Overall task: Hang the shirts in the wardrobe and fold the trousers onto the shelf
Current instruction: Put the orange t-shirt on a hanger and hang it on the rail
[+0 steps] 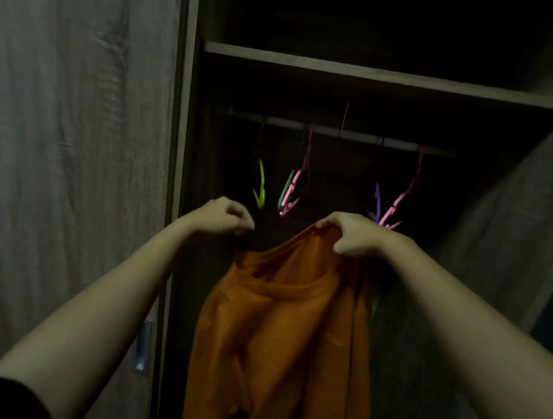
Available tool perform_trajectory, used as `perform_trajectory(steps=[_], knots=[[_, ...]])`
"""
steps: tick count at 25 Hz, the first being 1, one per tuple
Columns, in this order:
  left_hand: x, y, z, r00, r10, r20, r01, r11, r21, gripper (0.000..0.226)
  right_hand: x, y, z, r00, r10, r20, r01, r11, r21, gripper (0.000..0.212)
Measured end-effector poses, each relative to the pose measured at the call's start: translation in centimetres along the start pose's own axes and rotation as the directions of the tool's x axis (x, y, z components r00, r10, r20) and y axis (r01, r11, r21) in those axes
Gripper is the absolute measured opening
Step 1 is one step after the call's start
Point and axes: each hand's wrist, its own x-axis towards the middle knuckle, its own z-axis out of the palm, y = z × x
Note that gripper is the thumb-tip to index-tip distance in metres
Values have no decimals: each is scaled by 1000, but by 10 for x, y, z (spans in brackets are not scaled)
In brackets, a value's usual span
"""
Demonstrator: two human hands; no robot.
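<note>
Right hand [351, 233] pinches the orange shirt [285, 331] below the rail [345, 134], left hand [222, 217] curled, its grip unreadable; hanging seems underway, next needing a hanger [260, 187] off that rail.

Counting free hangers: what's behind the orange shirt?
Behind the orange shirt, above its top, a green hanger, pink hangers and a purple hanger hang below the rail. Anything lower is covered or dark.

This seems to be a bedroom in a home. An open wardrobe of grey-brown wood-grain board [184, 95] has a plain board shelf [386, 79], and under it a pale metal clothes rail [356, 135] carries thin plastic hangers in green and pink [404, 196].
</note>
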Motion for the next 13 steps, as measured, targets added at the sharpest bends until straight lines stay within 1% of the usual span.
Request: perform_trajectory(steps=[1, 2, 3, 4, 5, 7, 9, 10, 13], knots=[[11, 0, -1, 988, 7, -155, -16, 998, -59, 20, 2, -4, 0, 1000, -17, 19, 17, 1000, -10, 64], [24, 2, -2, 952, -31, -304, -9, 991, -130, 26, 4, -8, -1, 999, -29, 35, 30, 999, -21, 64], [40, 4, -2, 914, -97, -393, 11, 976, -217, 35, 7, -12, -2, 999, -35, 41, 36, 999, -27, 64], [57, 6, -2, 893, -175, -414, 46, 952, -302, 42, 9, -13, -2, 998, -37, 41, 38, 999, -32, 65], [73, 8, -1, 883, -248, -398, 86, 920, -382, 48, 12, -13, -2, 998, -42, 36, 43, 998, -51, 66], [102, 11, 5, 881, -351, -317, 154, 847, -509, 57, 15, -12, -5, 998, -52, 32, 55, 993, -104, 68], [122, 12, 14, 890, -385, -245, 191, 802, -565, 58, 16, -7, -9, 998, -49, 33, 53, 986, -159, 70], [129, 12, 16, 887, -390, -247, 193, 799, -570, 56, 15, -5, -9, 998, -48, 37, 54, 980, -191, 71], [146, 12, 8, 865, -367, -342, 114, 807, -579, 53, 10, -1, -8, 998, -42, 38, 49, 971, -235, 71]])
